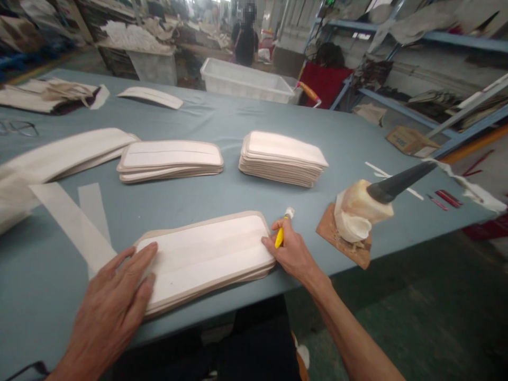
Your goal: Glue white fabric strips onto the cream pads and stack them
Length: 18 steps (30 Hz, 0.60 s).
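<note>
Two hands frame your near stack of fabric pads [206, 259] on the desk [349, 143]: left hand [113, 301] flat, fingers spread; right hand [291, 248] closed round a yellow marker [282, 230]. Pads look light and floppy, so lift from both ends

A grey-blue cloth-covered surface [222, 121] carries everything. At its near edge lies a stack of white padded pieces [206, 259]. Beyond that stack sit two more stacks [170, 160] [282, 157]. Right of it a brown board [344, 238] bears a cream lump. Left of it lie pale fabric strips [85, 225], and beyond them long folded cloth [63, 153].
</note>
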Tool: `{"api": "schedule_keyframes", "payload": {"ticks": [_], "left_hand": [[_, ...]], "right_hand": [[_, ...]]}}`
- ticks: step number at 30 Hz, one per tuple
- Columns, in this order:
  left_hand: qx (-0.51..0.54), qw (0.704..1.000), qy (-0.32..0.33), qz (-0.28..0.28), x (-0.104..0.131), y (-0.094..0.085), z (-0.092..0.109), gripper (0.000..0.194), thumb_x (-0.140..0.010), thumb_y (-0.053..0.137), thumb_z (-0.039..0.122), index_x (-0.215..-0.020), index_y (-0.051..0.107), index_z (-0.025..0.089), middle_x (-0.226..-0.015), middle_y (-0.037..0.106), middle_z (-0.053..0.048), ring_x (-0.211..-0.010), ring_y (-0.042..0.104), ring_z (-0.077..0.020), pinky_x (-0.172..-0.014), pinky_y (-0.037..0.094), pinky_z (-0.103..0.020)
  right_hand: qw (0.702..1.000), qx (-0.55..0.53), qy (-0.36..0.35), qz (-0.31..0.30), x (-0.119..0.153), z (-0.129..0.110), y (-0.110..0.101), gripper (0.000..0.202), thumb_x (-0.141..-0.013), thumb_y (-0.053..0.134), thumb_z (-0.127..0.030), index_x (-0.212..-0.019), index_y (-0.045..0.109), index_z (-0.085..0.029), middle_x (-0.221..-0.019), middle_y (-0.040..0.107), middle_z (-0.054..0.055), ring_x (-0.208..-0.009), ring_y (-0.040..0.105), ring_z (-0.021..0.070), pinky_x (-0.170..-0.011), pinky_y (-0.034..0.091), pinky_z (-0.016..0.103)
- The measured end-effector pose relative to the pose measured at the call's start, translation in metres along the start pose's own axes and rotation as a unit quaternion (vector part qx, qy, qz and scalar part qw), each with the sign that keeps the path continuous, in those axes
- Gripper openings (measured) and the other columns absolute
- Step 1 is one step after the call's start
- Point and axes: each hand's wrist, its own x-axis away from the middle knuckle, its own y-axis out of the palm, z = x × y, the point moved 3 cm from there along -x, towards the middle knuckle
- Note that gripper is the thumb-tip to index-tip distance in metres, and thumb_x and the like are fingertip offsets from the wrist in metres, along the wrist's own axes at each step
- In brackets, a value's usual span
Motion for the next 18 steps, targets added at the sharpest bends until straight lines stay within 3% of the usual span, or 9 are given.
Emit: {"api": "schedule_keyframes", "payload": {"ticks": [5,10,18], "left_hand": [[0.005,0.999,-0.046,0.0,0.005,0.005,-0.004,0.056,-0.107,0.041,0.037,-0.161,0.04,0.024,-0.149,0.061,-0.013,-0.138,0.054,-0.0375,-0.113,0.042,-0.052],[-0.008,0.998,-0.052,0.018,0.01,0.01,-0.007,0.055,-0.108,0.041,0.039,-0.162,0.038,0.027,-0.151,0.06,-0.009,-0.14,0.053,-0.0323,-0.113,0.043,-0.045],[0.015,0.997,-0.074,0.021,0.013,0.012,-0.007,0.053,-0.108,0.042,0.037,-0.161,0.04,0.027,-0.154,0.058,-0.006,-0.143,0.052,-0.0282,-0.117,0.041,-0.041]], "right_hand": [[0.999,-0.001,-0.03,0.016,0.0,0.0,0.0,0.029,-0.088,0.053,-0.049,-0.104,0.048,-0.025,-0.069,0.058,-0.004,-0.063,0.059,0.0219,-0.061,0.04,0.03],[0.996,0.004,-0.072,0.05,0.002,-0.002,0.001,0.021,-0.088,0.048,-0.043,-0.099,0.049,-0.025,-0.061,0.051,-0.007,-0.053,0.054,0.0198,-0.055,0.037,0.029],[0.973,0.04,-0.117,0.193,0.013,-0.024,-0.025,0.023,-0.098,0.056,-0.047,-0.101,0.05,-0.025,-0.07,0.065,0.0,-0.058,0.063,0.0231,-0.056,0.039,0.031]]}}
